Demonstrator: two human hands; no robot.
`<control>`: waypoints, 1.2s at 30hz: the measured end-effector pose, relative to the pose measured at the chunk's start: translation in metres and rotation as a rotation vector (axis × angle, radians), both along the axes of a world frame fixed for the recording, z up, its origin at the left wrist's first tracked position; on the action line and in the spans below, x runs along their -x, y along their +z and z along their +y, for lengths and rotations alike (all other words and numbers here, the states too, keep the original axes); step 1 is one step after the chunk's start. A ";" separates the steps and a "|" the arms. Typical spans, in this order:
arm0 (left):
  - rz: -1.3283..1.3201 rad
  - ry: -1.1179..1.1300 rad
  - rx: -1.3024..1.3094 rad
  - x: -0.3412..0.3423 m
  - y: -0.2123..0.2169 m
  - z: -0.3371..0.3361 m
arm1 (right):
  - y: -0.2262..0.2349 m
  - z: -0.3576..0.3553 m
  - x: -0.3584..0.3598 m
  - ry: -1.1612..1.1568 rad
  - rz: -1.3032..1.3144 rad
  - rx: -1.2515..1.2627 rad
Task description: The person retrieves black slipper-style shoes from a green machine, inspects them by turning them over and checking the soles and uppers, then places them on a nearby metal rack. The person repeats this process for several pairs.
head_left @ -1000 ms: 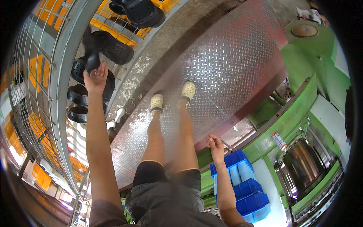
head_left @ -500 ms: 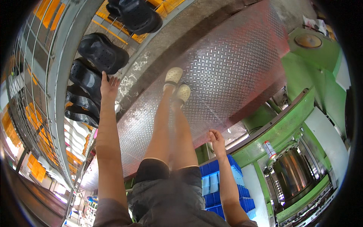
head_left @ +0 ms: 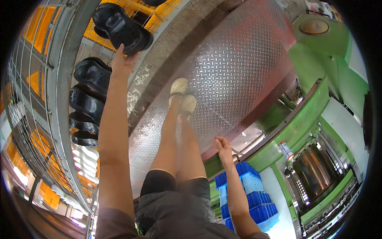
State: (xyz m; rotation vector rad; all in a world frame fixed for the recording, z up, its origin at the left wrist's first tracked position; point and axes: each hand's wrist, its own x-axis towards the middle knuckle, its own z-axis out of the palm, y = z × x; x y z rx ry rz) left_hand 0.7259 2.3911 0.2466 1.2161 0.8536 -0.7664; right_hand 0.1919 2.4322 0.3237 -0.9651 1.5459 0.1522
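Observation:
My left hand (head_left: 121,61) reaches forward, its fingertips against the lower edge of a black clog (head_left: 119,27) on a curved grey wire rack (head_left: 59,99). The fingers look extended, not wrapped around the shoe. More black clogs (head_left: 92,75) hang in a row below it on the same rack. My right hand (head_left: 223,147) hangs at my side, fingers loosely apart and holding nothing, above stacked blue bins (head_left: 250,191). My feet, in cream clogs (head_left: 183,95), stand on a diamond-plate metal floor (head_left: 234,67).
Orange crates (head_left: 39,24) sit behind the rack's mesh. A green machine frame (head_left: 302,123) runs along the right, with a shiny steel drum (head_left: 314,175) and a small white can (head_left: 285,150) on its ledge. A concrete strip (head_left: 175,44) borders the plate floor.
My left hand has moved from a lower black clog up the rack to a higher one. My feet have come together. My right hand has stayed at my side.

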 end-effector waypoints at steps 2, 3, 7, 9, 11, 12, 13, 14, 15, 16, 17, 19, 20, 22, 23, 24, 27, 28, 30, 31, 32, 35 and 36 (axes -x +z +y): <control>-0.088 -0.123 0.011 -0.008 0.003 0.003 | 0.002 0.006 -0.002 0.020 -0.010 -0.020; -0.130 -0.075 0.042 -0.011 0.006 0.008 | 0.004 0.007 -0.004 0.006 -0.009 -0.053; -0.222 0.077 0.078 -0.009 0.017 0.034 | 0.009 0.003 -0.018 0.079 0.030 0.011; -0.269 0.009 0.115 -0.002 0.016 0.041 | 0.007 -0.010 -0.034 0.158 0.102 0.023; -0.303 -0.133 0.150 0.008 0.009 0.037 | -0.004 -0.030 -0.062 0.320 0.117 0.085; -0.233 -0.122 0.118 0.015 0.004 0.032 | -0.012 -0.045 -0.082 0.369 0.138 0.098; -0.120 -0.115 0.177 0.018 0.000 0.026 | -0.022 -0.061 -0.106 0.409 0.069 0.257; -0.125 -0.168 0.137 0.024 -0.003 0.022 | -0.034 -0.079 -0.136 0.430 0.024 0.379; -0.099 -0.190 0.011 0.033 -0.004 0.019 | -0.046 -0.102 -0.166 0.462 -0.054 0.428; -0.147 -0.255 -0.047 0.041 -0.004 0.019 | -0.058 -0.123 -0.201 0.482 -0.045 0.462; -0.209 -0.316 -0.103 0.051 -0.002 0.023 | -0.067 -0.147 -0.235 0.486 -0.147 0.504; -0.157 -0.350 -0.046 0.069 0.003 0.041 | -0.083 -0.185 -0.315 0.401 -0.227 0.647; -0.189 -0.424 -0.062 0.083 0.007 0.056 | -0.087 -0.203 -0.354 0.400 -0.254 0.653; -0.274 -0.651 -0.057 0.118 0.014 0.092 | -0.093 -0.232 -0.424 0.214 -0.409 0.531; -0.323 -0.756 -0.157 0.136 0.018 0.112 | -0.095 -0.242 -0.456 0.159 -0.376 0.524; -0.376 -1.076 -0.307 0.150 0.021 0.132 | -0.098 -0.255 -0.486 0.108 -0.357 0.538; -0.174 -1.115 -0.265 0.193 0.034 0.193 | -0.111 -0.266 -0.537 -0.162 -0.235 0.609; -0.138 -0.970 -0.242 0.211 0.042 0.215 | -0.117 -0.263 -0.538 -0.172 -0.255 0.685; -0.019 -0.832 -0.324 0.238 0.057 0.255 | -0.125 -0.250 -0.529 -0.158 -0.275 0.729; 0.031 -0.819 -0.395 0.249 0.061 0.270 | -0.128 -0.240 -0.519 -0.118 -0.293 0.771; 0.017 -0.996 -0.506 0.254 0.056 0.279 | -0.130 -0.227 -0.503 -0.080 -0.298 0.746; 0.016 -1.165 -0.618 0.268 0.059 0.299 | -0.135 -0.196 -0.444 0.114 -0.316 0.621; 0.041 -1.043 -0.581 0.270 0.059 0.300 | -0.138 -0.186 -0.423 0.127 -0.367 0.660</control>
